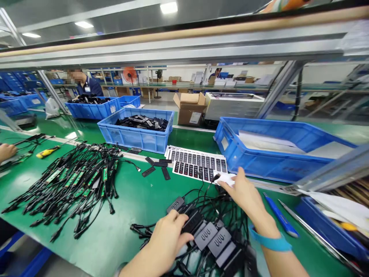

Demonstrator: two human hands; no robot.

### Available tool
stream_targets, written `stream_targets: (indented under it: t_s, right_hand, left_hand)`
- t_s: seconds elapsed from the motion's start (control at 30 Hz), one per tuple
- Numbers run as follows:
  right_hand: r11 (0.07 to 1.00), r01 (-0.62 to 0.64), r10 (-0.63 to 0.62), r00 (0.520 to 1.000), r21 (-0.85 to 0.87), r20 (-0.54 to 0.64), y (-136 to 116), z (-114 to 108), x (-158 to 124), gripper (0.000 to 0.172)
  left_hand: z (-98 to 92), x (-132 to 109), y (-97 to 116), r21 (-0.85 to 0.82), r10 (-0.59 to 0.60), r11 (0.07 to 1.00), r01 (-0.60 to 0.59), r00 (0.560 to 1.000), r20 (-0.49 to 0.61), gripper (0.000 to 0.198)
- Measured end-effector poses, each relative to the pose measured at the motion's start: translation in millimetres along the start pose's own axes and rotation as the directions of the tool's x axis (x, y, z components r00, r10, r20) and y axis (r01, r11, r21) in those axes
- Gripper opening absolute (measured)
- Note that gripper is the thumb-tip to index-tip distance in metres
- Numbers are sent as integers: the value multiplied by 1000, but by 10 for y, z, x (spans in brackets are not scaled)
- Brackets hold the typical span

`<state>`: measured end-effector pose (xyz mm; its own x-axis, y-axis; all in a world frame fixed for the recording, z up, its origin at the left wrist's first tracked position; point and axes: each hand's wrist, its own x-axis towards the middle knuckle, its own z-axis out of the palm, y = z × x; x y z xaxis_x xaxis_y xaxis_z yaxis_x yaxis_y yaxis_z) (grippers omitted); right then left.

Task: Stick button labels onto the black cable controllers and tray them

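Observation:
My left hand (168, 242) curves over a tangle of black cabled modules (209, 236), its fingers around one black box (192, 221). My right hand (245, 192), with a blue wristband (269, 240), pinches a white paper strip (225, 179) above the same heap. A small black piece seems to sit at the strip's end. Just beyond lies a white sheet of black rubber-like pads (197, 165), with several loose pads (155, 165) to its left. A large pile of black cables with green circuit boards (69, 184) lies left of my hands.
Blue plastic crates stand along the green workbench (127, 215), one holding black parts (137, 129), another white sheets (268, 148). A blue-handled tool (281, 215) lies at right. A co-worker's hand (7, 151) rests at far left beside a yellow tool (47, 152).

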<state>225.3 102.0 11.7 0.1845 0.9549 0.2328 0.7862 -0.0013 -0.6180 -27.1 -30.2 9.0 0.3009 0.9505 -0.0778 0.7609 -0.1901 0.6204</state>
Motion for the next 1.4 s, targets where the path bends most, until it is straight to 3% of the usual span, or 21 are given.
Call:
stream_targets:
  t_s: [0.07,0.13,0.2,0.23,0.3,0.4,0.47,0.53,0.63,0.7,0.8,0.87,0.97,1.03,1.1,1.17,1.27,1.4]
  right_hand:
    - [938,161,-177,984,-306,-25,-81,53,51,57]
    - [861,374,-347,928,-346,138,-383,198,99,36]
    - [803,572,-484,790,-169,376,-815,445,133,22]
    - [748,662,-566,674,-47,474,-1037,597,142,20]
    - [675,735,-651,549,69,524,-1423,923,144,19]
    - [607,781,-716,455,150,530,-1755,1356,120,17]
    - [588,790,-729,423,176,538,-1830,1552,97,18]
    - [594,783,-723,420,183,549,-1840,1657,72,23]
    - [642,748,-693,472,169,545,-1812,1647,20,14]
    - [689,707,-666,529,160,527,-1779,1543,-22,16]
    - [744,644,-634,598,176,490,-1694,1287,-99,26]
    - [775,584,-620,630,240,468,-1605,1089,-162,34]
    - [787,349,-578,705,509,410,-1443,814,-271,25]
    - [716,141,-520,762,684,386,-1341,658,-345,19]
    - [654,11,-468,791,756,393,-1261,526,-410,23]
    - [624,-57,-430,807,780,404,-1208,416,-457,29]
    - [603,-68,-380,852,795,361,-1168,299,-484,33]
    - [551,-63,-307,912,832,272,-1149,212,-466,33]
  left_hand:
    - [-48,-17,-64,63,54,997,-53,998,-9,40]
    - [-204,-17,-211,119,56,992,-47,996,-75,37]
    - [-437,3,-438,226,-49,970,91,981,-186,31]
    - [-568,18,-572,290,-125,936,199,959,-254,30]
    - [-828,42,-855,331,-280,836,437,859,-428,27]
    - [-1143,33,-1236,244,-383,729,640,676,-630,33]
    - [-1269,0,-1428,146,-423,695,704,565,-708,39]
    - [-1331,-32,-1569,36,-468,698,716,493,-733,39]
    - [-1364,-58,-1697,-168,-552,733,659,432,-713,27]
    - [-1380,-64,-1722,-338,-618,748,572,413,-669,18]
    - [-1371,-68,-1643,-630,-717,689,357,463,-521,12]
    - [-1305,-68,-1515,-814,-750,552,181,535,-389,10]
    - [-1122,-65,-1275,-977,-756,206,-54,626,-194,17]
    - [-994,-60,-1137,-984,-744,-45,-170,663,-81,28]
    - [-901,-55,-1030,-932,-723,-257,-257,691,9,31]
    - [-849,-53,-926,-855,-691,-416,-308,719,77,33]
    - [-790,-67,-699,-764,-615,-567,-308,775,144,36]
    - [-623,-99,-300,-672,-366,-731,-121,901,235,37]
